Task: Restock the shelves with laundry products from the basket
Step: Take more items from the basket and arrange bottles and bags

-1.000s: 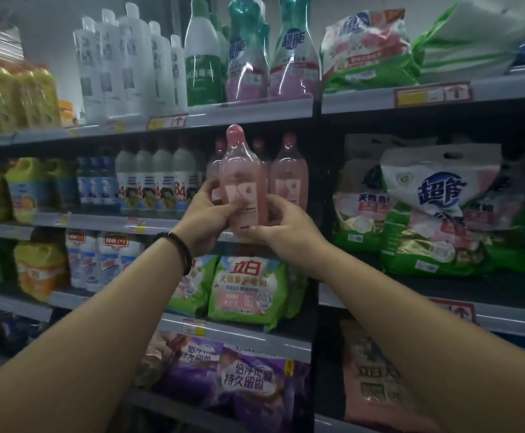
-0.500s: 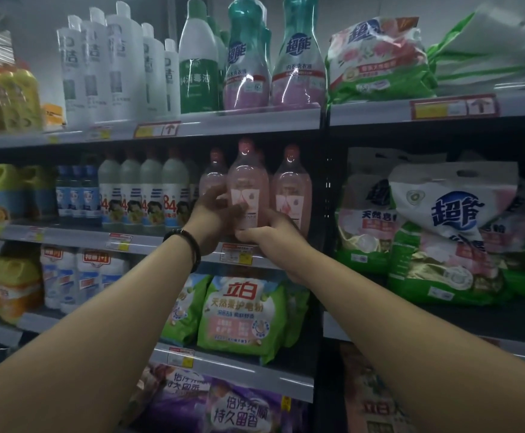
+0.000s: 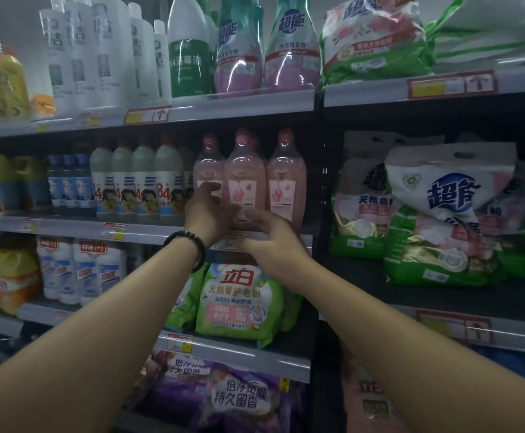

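The clear teardrop-shaped plastic bottle of pink liquid (image 3: 242,182), smooth and glossy with a rounded pink cap, is standing upright on the grey metal shelf (image 3: 67,228), flanked at 9 and 3 o'clock by two matching pink bottles (image 3: 286,179) and just beside both. At its 6 o'clock, a glossy green-and-pink soft pouch (image 3: 239,301) is sitting one shelf down.

Your left hand (image 3: 206,214), with a black beaded bracelet (image 3: 186,245) at the wrist, is hovering loosely open at the bottle's 8 o'clock, fingers gently curved; motion blur is hiding whether they touch it. Your right hand (image 3: 273,245) is opening at the bottle's 5 o'clock, fingers relaxed and gripping nothing.

Half a second ago both hands were clasping this bottle; now they are letting go, and it is standing on its own.
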